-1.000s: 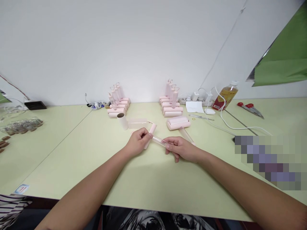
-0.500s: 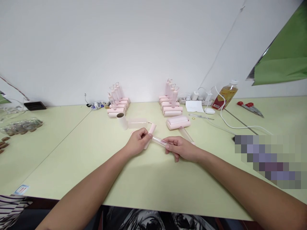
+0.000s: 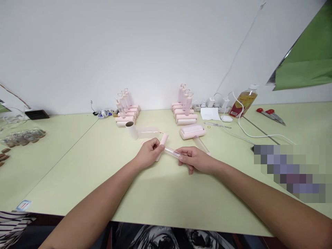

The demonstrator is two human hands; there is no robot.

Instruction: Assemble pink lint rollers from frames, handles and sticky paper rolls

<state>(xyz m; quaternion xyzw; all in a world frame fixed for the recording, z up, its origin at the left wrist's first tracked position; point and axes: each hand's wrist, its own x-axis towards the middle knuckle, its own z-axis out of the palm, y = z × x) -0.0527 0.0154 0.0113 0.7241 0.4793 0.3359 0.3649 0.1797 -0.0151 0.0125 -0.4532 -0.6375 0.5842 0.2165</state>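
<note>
My left hand is closed around a pink lint roller piece, a slim bar above the table. From it a clear tubular handle slants down to the right, and my right hand pinches its far end. Whether handle and bar are joined is hidden by my left thumb. Behind my left hand, a white paper roll stands upright, with a translucent pink cover lying beside it. Beyond my right hand lies a pink lint roller with its clear handle pointing toward me.
Two rows of pink lint rollers with upright handles stand near the wall. At the right are a drink bottle, white cables, a power strip and red-handled snips. Wrapped brown items lie far left.
Both hands keep the same grip in nearly the same place. The whole view has shifted very slightly; nothing else visibly differs.
</note>
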